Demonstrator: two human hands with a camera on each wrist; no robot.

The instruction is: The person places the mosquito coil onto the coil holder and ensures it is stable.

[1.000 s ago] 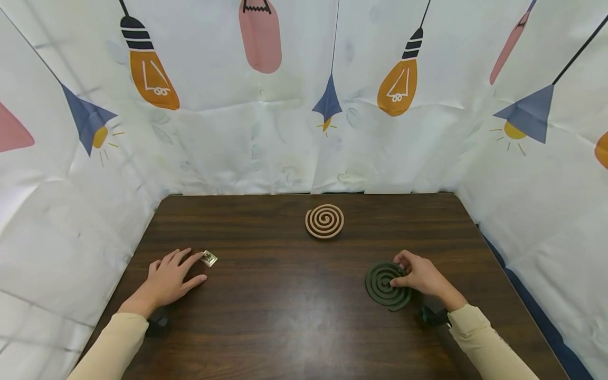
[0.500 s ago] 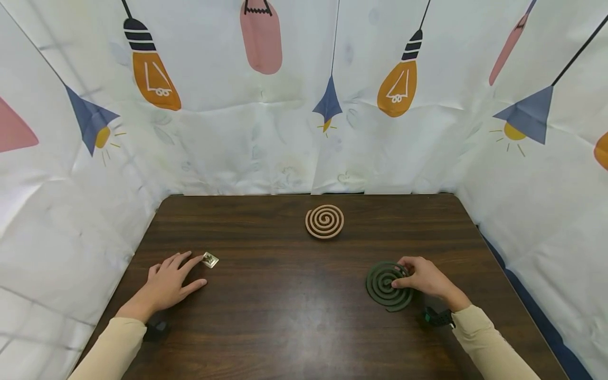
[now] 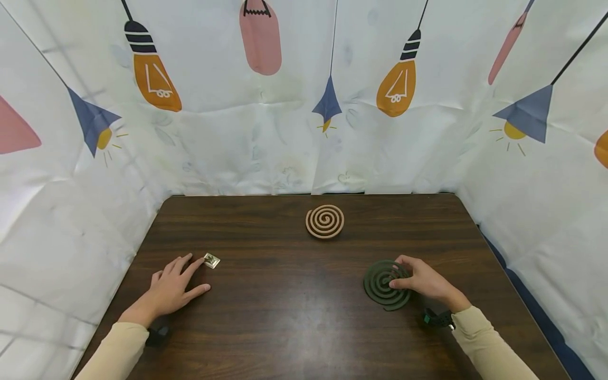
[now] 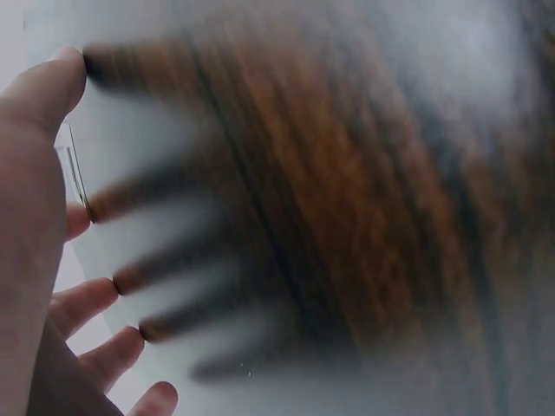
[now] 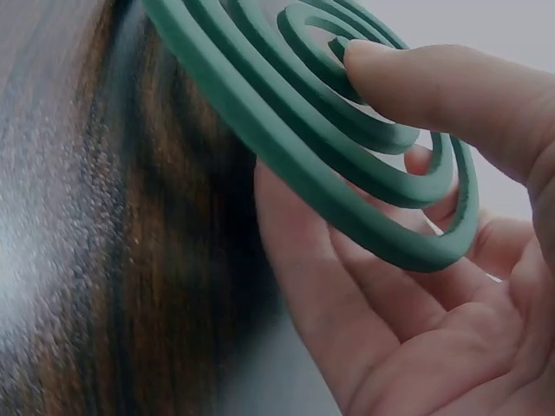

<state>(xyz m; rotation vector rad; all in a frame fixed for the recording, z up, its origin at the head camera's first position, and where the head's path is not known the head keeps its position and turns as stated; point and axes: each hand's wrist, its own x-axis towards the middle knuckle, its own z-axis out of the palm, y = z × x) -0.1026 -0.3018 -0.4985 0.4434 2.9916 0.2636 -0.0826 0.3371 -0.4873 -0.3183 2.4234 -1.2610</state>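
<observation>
My right hand (image 3: 423, 277) pinches a green mosquito coil (image 3: 380, 285), thumb on top near its centre and the other fingers underneath. The right wrist view shows the coil tilted and held above the table, with the fingers curled below its rings. My left hand (image 3: 168, 287) lies spread at the left of the table, fingertips down on the wood. Its index fingertip touches a small square metal coil stand (image 3: 211, 260). In the left wrist view a thin edge of this stand (image 4: 78, 178) shows beside the index finger. A tan mosquito coil (image 3: 325, 221) lies farther back.
The dark wooden table (image 3: 285, 306) has a glossy top and rounded far corners. White cloth (image 3: 285, 153) printed with lamps and bulbs hangs behind it and along both sides. A small dark camera (image 3: 438, 318) is strapped at the right wrist.
The fingers of my right hand have slid farther under the green coil, which has turned slightly, its outer tail shifting left. The left hand has stayed nearly in place.
</observation>
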